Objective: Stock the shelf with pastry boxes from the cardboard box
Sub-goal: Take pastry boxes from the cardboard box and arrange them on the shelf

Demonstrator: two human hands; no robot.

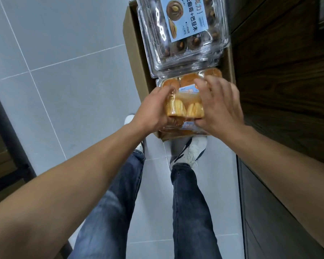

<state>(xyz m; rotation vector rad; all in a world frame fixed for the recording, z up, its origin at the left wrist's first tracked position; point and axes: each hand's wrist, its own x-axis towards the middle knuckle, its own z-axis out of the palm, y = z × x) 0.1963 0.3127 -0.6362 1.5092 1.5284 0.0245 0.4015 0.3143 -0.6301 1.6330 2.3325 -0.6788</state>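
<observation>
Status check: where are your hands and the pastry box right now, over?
Left hand and right hand both gripping the golden pastry box, over the cardboard box. Chocolate pastry box lies beyond it. Nothing blocking.

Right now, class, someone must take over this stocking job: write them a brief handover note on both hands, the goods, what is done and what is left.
Left hand: grips the left side of the golden pastry box.
Right hand: fingers spread over its right side and top, thumb underneath.
That box is just above the carton on the floor. A chocolate pastry box lies at the carton's far end; more golden pastries lie beneath it.
Done: one box picked up.
Left: shelve it, then the rest. No box on a shelf is in view.
</observation>
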